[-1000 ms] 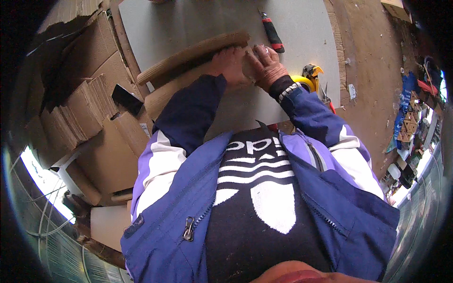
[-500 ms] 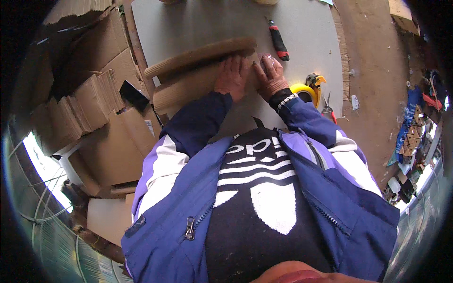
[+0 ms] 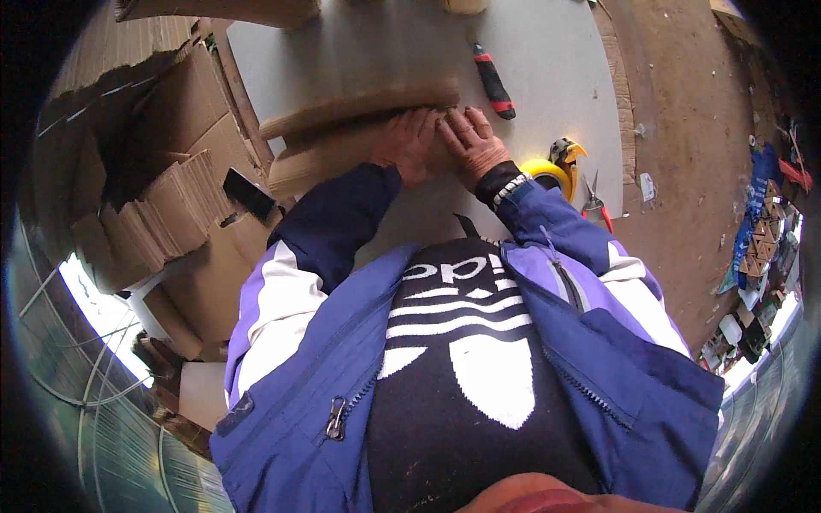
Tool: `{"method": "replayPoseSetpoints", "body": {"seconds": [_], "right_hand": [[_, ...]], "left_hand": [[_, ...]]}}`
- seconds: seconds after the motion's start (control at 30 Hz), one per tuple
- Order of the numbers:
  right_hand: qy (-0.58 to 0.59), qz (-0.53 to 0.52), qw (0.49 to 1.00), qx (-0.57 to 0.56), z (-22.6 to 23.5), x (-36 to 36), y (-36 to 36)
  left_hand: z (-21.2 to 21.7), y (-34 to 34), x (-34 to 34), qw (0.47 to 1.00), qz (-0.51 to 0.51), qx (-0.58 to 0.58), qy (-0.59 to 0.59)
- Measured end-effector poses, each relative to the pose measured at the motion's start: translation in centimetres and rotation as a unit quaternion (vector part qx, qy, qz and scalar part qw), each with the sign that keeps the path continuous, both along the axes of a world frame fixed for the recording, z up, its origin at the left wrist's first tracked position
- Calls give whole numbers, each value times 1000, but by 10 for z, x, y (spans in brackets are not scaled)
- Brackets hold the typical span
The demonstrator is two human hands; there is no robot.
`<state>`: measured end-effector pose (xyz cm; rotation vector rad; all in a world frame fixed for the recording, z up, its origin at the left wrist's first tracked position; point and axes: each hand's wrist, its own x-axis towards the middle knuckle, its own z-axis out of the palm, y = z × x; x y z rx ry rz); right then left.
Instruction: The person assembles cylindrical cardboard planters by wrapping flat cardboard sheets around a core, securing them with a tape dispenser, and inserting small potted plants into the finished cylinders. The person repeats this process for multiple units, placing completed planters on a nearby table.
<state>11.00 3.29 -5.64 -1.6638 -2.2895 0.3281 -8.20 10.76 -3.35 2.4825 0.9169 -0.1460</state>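
Head view, upper middle: left hand (image 3: 409, 141) and right hand (image 3: 472, 145) lie flat, fingers spread, side by side on folded cardboard (image 3: 342, 137). Grey table (image 3: 547, 51) holds a red-black knife (image 3: 493, 81) just above them.

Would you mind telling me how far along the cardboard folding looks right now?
Partly done: the cardboard piece already lies folded flat on the grey table. In hand: left hand and right hand press its edge. Left, probably: taping, since the yellow tape dispenser sits unused.
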Motion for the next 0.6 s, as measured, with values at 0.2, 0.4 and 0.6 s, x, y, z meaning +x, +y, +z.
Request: {"method": "replayPoseSetpoints", "body": {"seconds": [0.2, 0.4, 0.6], "right_hand": [[-89, -51, 994, 36, 4, -8, -4], [-29, -43, 990, -129, 0, 2, 28], [-21, -7, 984, -179, 16, 18, 71]], "left_hand": [[1, 31, 8, 997, -29, -63, 31], [-5, 85, 32, 968, -89, -211, 105], [-57, 109, 30, 955, -107, -252, 118]]}}
